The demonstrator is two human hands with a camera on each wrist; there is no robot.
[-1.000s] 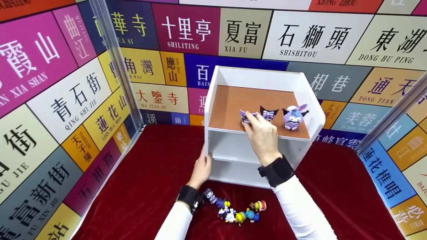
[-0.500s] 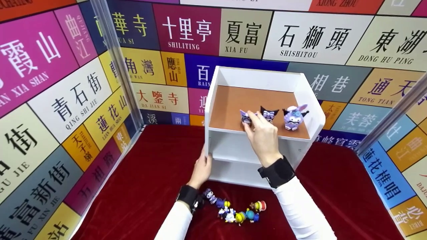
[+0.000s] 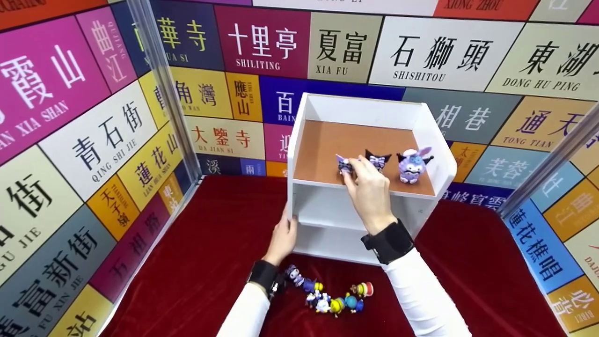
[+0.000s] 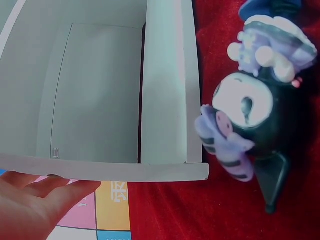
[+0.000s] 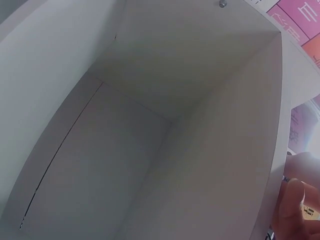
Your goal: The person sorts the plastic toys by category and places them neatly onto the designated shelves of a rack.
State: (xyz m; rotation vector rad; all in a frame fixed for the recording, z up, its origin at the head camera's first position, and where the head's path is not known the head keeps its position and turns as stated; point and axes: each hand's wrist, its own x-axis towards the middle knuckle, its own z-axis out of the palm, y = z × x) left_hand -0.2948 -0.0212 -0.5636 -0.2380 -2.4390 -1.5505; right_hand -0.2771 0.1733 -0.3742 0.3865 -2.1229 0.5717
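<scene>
Head view: left hand (image 3: pixel 282 238) is resting uncurled along left edge of shelf unit (image 3: pixel 323 203); beyond, right hand (image 3: pixel 369 189) is pinching a purple-eared figurine (image 3: pixel 345 165) near front edge of top board (image 3: pixel 327 138). Right wrist view is mostly obscuring that figurine.

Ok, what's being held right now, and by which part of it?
The right hand pinches a small toy by its right side in the head view; the left hand rests against the outside of the shelf.

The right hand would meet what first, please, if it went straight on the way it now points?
Past the toy the right hand holds, probably the white back panel; depth is unclear, and a downward slant meets the brown board first.
</scene>
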